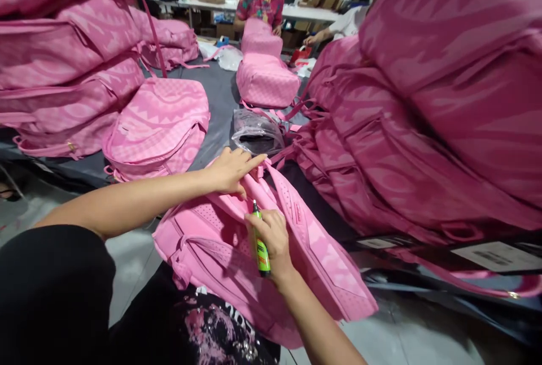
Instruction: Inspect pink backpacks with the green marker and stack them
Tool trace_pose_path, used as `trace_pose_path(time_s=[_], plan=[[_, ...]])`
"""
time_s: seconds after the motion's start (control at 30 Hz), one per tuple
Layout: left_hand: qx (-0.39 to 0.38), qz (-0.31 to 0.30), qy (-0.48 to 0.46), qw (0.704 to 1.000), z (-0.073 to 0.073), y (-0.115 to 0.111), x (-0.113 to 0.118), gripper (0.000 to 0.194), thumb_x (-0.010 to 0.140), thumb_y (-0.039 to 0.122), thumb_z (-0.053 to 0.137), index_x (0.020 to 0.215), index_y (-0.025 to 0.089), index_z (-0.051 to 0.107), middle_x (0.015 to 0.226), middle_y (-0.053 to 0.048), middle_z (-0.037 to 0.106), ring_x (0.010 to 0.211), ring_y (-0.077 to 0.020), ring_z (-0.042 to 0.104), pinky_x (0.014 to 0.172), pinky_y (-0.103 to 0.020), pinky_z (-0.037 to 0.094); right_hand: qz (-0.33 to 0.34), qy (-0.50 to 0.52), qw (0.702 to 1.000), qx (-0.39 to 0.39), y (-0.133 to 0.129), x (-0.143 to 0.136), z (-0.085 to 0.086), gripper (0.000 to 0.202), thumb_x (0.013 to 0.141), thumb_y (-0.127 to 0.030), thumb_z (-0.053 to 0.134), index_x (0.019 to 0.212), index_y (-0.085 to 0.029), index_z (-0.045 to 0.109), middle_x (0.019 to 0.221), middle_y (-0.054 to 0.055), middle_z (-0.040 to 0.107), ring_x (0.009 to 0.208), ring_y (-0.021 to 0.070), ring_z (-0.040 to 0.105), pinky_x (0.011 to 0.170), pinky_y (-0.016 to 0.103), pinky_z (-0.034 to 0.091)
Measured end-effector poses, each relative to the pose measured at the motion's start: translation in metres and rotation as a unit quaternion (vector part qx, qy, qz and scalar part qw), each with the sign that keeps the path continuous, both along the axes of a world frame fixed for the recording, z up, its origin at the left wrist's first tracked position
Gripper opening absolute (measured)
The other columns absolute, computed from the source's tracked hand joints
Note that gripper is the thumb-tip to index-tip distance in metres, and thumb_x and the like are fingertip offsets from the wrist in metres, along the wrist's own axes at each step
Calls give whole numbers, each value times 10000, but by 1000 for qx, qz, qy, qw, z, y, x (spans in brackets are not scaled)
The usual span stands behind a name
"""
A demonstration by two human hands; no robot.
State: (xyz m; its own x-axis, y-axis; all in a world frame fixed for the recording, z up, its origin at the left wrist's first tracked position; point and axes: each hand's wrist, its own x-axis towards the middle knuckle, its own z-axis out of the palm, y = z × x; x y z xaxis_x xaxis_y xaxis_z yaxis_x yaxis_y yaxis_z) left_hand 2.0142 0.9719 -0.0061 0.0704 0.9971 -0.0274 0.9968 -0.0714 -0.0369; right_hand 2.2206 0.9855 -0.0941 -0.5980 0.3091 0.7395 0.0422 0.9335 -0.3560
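A pink backpack (254,275) lies across my lap, its dotted back padding and shoulder strap facing up. My left hand (232,171) holds the top edge of this backpack, thumb and fingers on the fabric near the strap's base. In my right hand (273,238) is a green marker pen (261,249) with a black end, its pale tip pointing up at the fabric just below my left hand. Beyond the backpack, a clear plastic bag (256,128) with something dark inside rests on the dark table.
Pink backpacks are stacked high at left (63,60) and right (423,128). A single backpack (158,125) lies left of centre on the dark table (220,91). Across it, a person in a patterned shirt (265,1) stands behind more backpacks (266,77); another person's arm shows at right.
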Motion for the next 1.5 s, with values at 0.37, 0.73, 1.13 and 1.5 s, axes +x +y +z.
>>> trace_pose_path(time_s=[0.37, 0.73, 1.13, 1.5], plan=[[58, -25, 78, 995, -21, -5, 18, 1203, 702, 513, 798, 1576, 194, 35, 1516, -238, 349, 1300, -373, 420, 1029, -528, 329, -22, -32, 988, -148, 21, 11, 0, 345, 895, -283, 561, 1228, -220, 492, 913, 49, 730, 782, 211, 715, 734, 349, 573], [77, -28, 31, 996, -32, 4, 9, 824, 893, 390, 597, 1562, 196, 158, 1390, -164, 498, 1224, -313, 472, 1006, -457, 331, 28, -203, 968, -142, 47, 2, 50, 186, 924, -314, 593, 1067, -220, 667, 971, 74, 687, 880, 209, 660, 762, 351, 544], [45, -2, 5, 999, -34, 11, 3, 870, 838, 221, 625, 1561, 195, 142, 1472, -157, 433, 1325, -292, 409, 1037, -400, 306, 72, -301, 938, -158, 69, -3, 63, 203, 882, -346, 677, 1035, -214, 696, 998, 77, 696, 906, 209, 658, 810, 378, 528], [47, -2, -16, 999, -38, 14, -2, 828, 851, 270, 589, 1554, 188, 159, 1430, -145, 457, 1238, -295, 448, 1002, -395, 311, 86, -232, 963, -110, 66, -20, 46, 190, 875, -288, 702, 1060, -251, 683, 1007, 45, 773, 891, 211, 726, 879, 423, 466]])
